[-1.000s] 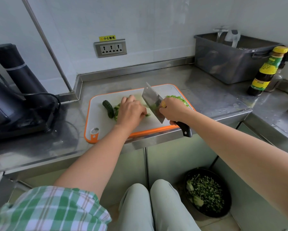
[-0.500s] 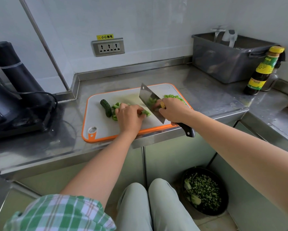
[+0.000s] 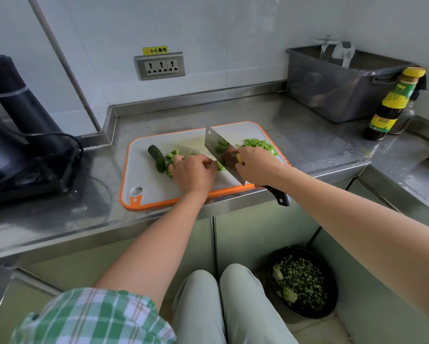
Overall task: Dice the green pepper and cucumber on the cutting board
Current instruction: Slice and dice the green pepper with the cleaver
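Pepper strips (image 3: 173,155) held bunched mid-board by curled left hand (image 3: 193,173), feeding cleaver (image 3: 220,150) gripped in right hand (image 3: 256,167). Dice (image 3: 259,144) piled far right, clear of the blade. Cucumber (image 3: 156,158) parked left on cutting board (image 3: 143,184), apparently uncut.

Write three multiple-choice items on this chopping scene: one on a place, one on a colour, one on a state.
1. Where is the whole cucumber?
A. on the cutting board, left of the left hand
B. on the floor
C. in a drawer

2. What colour is the board's rim?
A. blue
B. orange
C. black

3. What is the right hand doing?
A. lying flat and empty
B. gripping the cleaver
C. holding a cup

Answers: 1 A, it lies on the board's left part, past the green pepper pieces under the left hand; 2 B, an orange border rings the pale surface; 3 B, its fingers wrap the handle.
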